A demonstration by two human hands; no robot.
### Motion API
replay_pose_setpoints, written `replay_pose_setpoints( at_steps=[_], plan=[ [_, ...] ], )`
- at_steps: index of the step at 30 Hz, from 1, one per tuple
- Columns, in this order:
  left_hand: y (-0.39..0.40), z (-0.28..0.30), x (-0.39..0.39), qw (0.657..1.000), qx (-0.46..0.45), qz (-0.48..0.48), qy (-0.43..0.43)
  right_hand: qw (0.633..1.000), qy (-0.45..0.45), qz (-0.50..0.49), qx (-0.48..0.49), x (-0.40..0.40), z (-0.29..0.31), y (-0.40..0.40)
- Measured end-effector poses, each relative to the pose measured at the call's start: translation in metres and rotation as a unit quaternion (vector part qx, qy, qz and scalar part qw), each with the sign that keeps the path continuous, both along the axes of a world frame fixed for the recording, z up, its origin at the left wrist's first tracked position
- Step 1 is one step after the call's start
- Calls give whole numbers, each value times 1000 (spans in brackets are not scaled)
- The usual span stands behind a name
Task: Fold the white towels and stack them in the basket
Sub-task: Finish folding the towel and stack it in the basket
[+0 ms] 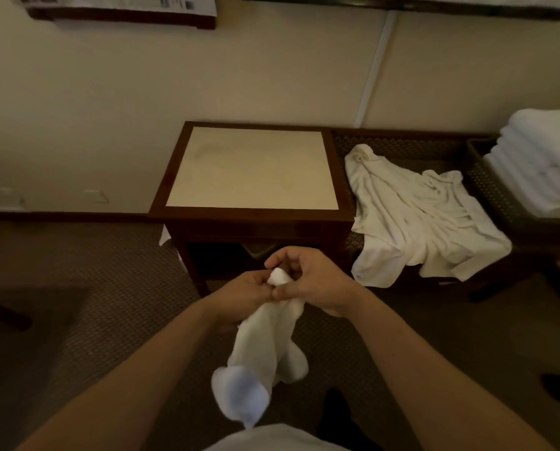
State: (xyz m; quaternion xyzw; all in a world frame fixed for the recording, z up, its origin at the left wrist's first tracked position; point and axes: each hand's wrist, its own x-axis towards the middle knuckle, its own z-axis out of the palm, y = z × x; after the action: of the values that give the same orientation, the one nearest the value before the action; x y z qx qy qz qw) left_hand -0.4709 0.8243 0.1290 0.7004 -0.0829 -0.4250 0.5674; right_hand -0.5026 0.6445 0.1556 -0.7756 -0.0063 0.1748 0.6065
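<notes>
Patterned brown carpet [77, 320]. Dark-framed table [252, 216], pale smooth top, beyond fingertips. Crumpled towel heap [418, 216] right of fingers; folded stack [545, 157] in woven basket [490, 187] farther right. Left hand [242, 294] and right hand [314, 281] pinch soft hanging white towel [268, 346].

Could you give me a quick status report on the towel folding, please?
Left hand and right hand both pinch small white towel, hanging unfolded. Folded stack in basket. Nothing in the way.
</notes>
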Motion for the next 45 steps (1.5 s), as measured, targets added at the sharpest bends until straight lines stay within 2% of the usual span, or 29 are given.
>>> replay_pose_setpoints(
  at_steps=[2,5,7,9,10,12,14,16,19,21,22,23,24,26,29,31,33,35,38,40,43,44,45],
  plan=[
    [3,0,4,998,38,-5,-40,999,-14,-4,-36,-1,-2,-11],
    [8,-1,7,994,73,1,-80,983,-5,12,-181,-4,-12,-32],
    [9,-6,8,992,101,7,-81,977,1,-4,-212,-8,-18,-40],
    [8,-13,7,990,117,31,-67,977,-29,-64,-204,-10,-19,-41],
    [7,-15,6,991,102,70,-43,979,-48,-95,-177,-12,-19,-41],
    [-1,-23,5,979,0,196,60,986,-65,-118,-96,-18,-19,-35],
    [-12,-22,-1,934,-118,306,140,989,-73,-116,-57,-27,-22,-21],
    [-23,-16,-9,912,-159,347,149,985,-92,-139,-44,-34,-29,-10],
    [-27,-11,-18,911,-201,329,145,974,-111,-197,-9,-33,-35,-11],
    [-20,-15,-19,948,-159,269,52,973,-91,-209,25,-33,-37,-13],
    [-17,-20,-19,968,-101,229,-30,973,-72,-214,47,-35,-37,-14],
    [-15,-23,-21,973,-47,200,-106,972,-53,-218,67,-38,-38,-13],
    [-16,-24,-22,968,-6,193,-160,971,-43,-221,75,-41,-38,-11],
    [-19,-26,-28,946,19,239,-218,972,-32,-211,96,-46,-42,-8],
    [-25,-26,-35,920,23,319,-226,978,-29,-171,112,-52,-48,-1],
    [-27,-26,-35,918,20,345,-196,984,-65,-165,19,-54,-52,4],
    [-29,-29,-32,923,13,347,-166,972,-101,-210,-41,-53,-55,5],
    [-27,-29,-30,929,11,338,-152,958,-114,-256,-55,-50,-53,0],
    [-16,-32,-25,941,43,280,-186,955,-145,-241,-89,-49,-45,-12],
    [-6,-36,-19,943,112,204,-239,966,-146,-187,-104,-48,-40,-18],
    [6,-50,-12,905,198,98,-363,978,-121,-86,-146,-42,-34,-25],
    [8,-52,-11,889,207,71,-403,979,-111,-66,-156,-39,-31,-26],
    [8,-52,-10,887,191,44,-417,981,-99,-54,-157,-36,-27,-27]
  ],
)
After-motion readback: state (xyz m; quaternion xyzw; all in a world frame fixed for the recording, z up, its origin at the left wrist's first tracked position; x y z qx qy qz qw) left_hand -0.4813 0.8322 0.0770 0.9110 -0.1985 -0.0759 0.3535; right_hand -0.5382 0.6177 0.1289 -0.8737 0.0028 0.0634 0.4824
